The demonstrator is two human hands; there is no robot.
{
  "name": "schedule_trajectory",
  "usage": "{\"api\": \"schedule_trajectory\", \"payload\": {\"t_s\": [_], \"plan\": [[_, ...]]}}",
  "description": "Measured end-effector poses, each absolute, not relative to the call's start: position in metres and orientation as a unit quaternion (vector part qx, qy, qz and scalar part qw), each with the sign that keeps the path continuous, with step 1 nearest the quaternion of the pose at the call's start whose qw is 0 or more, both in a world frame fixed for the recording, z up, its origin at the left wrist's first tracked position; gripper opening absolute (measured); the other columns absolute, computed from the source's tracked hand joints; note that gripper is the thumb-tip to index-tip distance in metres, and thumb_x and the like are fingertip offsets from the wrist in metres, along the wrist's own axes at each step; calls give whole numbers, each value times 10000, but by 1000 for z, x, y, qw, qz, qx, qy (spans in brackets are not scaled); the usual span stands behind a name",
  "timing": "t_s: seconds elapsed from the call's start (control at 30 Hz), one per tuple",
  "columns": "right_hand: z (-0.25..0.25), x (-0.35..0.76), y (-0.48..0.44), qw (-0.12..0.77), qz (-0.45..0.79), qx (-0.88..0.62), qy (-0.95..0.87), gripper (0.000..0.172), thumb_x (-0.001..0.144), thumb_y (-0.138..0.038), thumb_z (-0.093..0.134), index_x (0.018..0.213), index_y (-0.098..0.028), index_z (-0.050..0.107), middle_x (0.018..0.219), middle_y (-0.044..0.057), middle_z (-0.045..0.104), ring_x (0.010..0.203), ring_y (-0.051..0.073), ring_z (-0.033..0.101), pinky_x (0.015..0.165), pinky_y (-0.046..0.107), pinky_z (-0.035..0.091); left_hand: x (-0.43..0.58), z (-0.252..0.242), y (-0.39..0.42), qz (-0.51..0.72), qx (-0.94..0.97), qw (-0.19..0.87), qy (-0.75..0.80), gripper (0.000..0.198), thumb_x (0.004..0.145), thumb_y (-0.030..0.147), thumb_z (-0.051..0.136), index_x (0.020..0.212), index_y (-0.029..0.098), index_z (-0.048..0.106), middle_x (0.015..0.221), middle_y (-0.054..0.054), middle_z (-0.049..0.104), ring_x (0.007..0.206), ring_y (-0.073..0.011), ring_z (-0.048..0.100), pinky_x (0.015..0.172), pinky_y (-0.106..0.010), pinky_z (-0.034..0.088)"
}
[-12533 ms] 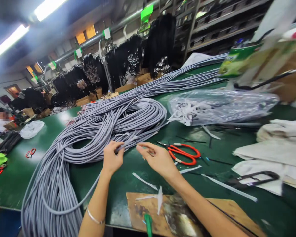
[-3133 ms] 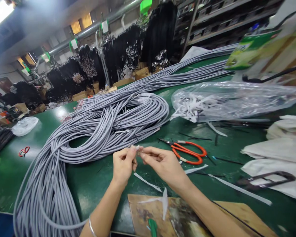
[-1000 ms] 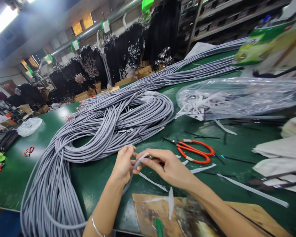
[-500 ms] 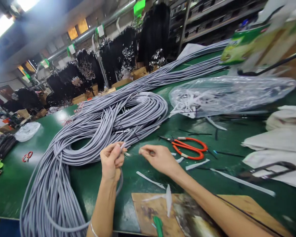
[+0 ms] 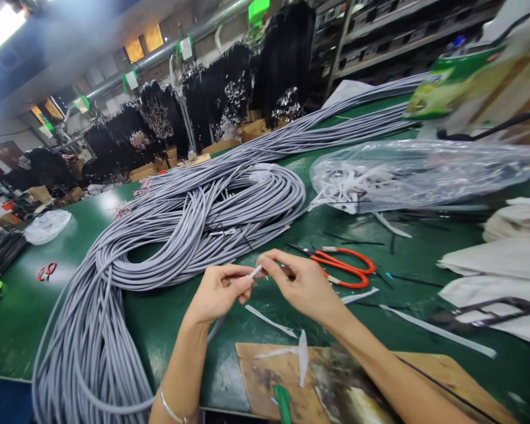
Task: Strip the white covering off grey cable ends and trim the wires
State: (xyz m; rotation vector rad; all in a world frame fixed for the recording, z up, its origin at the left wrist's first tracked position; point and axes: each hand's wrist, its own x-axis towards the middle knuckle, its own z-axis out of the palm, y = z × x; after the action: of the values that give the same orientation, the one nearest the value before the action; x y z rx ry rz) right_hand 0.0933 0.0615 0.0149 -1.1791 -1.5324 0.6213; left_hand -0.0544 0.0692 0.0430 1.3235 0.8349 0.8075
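Note:
My left hand is closed on a grey cable, whose pale end sticks out between finger and thumb. The same cable runs down behind my left wrist. My right hand meets it from the right, with thumb and forefinger pinched at the cable's tip. Whatever fine part lies in that pinch is too small to make out. A large coiled bundle of grey cables spreads just beyond and left of my hands. Orange-handled scissors lie right behind my right hand.
A clear plastic bag with white strips lies at the back right. Loose white strips and black snippers are on the green table. Nearest me is a stained board with a green-handled tool. White cloth gloves lie far right.
My hands were apart and have come together: my left hand moved right and turned, and its cable end now touches my right fingertips. The view shifted slightly.

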Motion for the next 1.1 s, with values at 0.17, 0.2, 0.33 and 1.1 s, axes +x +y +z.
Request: {"api": "schedule_trajectory", "payload": {"t_s": [0.17, 0.2, 0.33, 1.1], "plan": [[14, 92, 56, 518, 98, -487, -696, 372, 870, -317, 375, 520, -201, 429, 475, -16, 454, 436, 91, 400, 458, 224, 307, -50, 34, 72, 340, 604, 548, 468, 314, 678, 339, 646, 764, 45, 709, 474, 7, 503, 398, -64, 412, 425, -207, 329], [13, 92, 56, 517, 82, -492, -696, 369, 865, -320, 380, 517, -203, 414, 471, -23, 428, 429, 89, 378, 456, 228, 293, -48, 32, 71, 325, 620, 527, 482, 286, 710, 321, 613, 725, 52, 708, 463, 8, 496, 390, -65, 404, 419, -207, 321], [9, 96, 60, 493, 158, -523, -677, 395, 842, -399, 365, 494, -214, 340, 448, -44, 329, 417, 89, 311, 437, 235, 259, -47, 32, 69, 315, 732, 397, 455, 207, 746, 229, 583, 658, 99, 719, 469, 2, 516, 437, -82, 410, 447, -213, 311], [4, 93, 64, 545, 225, -552, -589, 360, 784, -434, 441, 554, -188, 567, 472, -1, 508, 420, 101, 393, 408, 230, 311, -51, 40, 66, 420, 762, 233, 434, 228, 820, 210, 524, 728, 149, 724, 550, 0, 493, 517, -103, 435, 507, -222, 340]]}}
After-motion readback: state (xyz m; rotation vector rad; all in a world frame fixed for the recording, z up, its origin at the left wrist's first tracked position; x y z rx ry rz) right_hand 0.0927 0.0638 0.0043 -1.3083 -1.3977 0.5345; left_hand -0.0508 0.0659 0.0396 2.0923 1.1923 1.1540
